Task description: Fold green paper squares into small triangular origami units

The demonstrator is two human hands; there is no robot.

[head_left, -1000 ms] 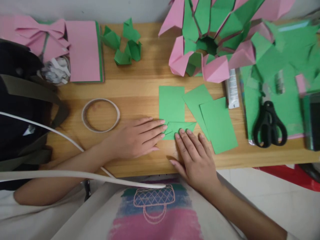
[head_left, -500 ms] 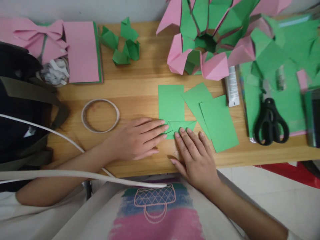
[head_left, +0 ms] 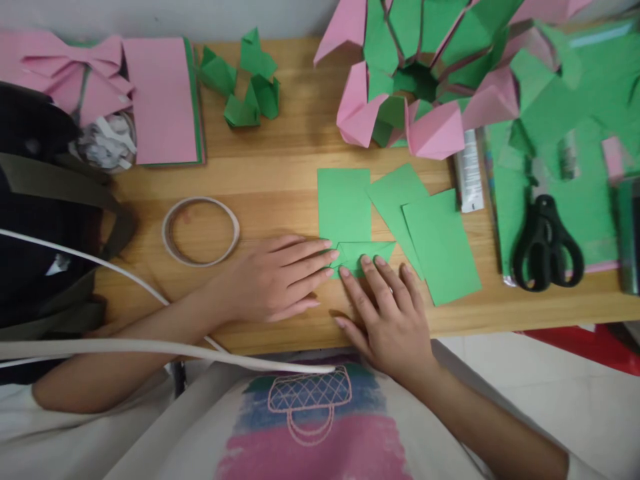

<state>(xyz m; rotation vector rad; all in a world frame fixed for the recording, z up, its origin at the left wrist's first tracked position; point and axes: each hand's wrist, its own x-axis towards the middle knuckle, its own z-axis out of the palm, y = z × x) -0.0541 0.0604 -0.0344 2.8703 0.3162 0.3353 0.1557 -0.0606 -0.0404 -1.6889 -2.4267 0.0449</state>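
A folded piece of green paper (head_left: 367, 252) lies flat near the front edge of the wooden table. My left hand (head_left: 285, 277) rests flat on its left end, fingers stretched out. On its lower edge press the fingertips of my right hand (head_left: 393, 307), with the fingers spread and the thumb on the wood. Just above the folded piece lies a green paper rectangle (head_left: 344, 200). Two more green sheets (head_left: 441, 247) overlap each other to the right of my right hand. Parts of the folded piece are hidden under my fingers.
A tape roll (head_left: 200, 232) lies left. Behind stand small folded green pieces (head_left: 253, 87) and a large pink and green paper model (head_left: 435, 130). Black-handled scissors (head_left: 546, 247) and a glue tube (head_left: 469, 173) are right. Pink sheets (head_left: 163, 100) and a black bag (head_left: 40, 200) are left.
My right hand's fingers have shifted slightly left along the folded green paper and spread a little wider. My left hand stays in place.
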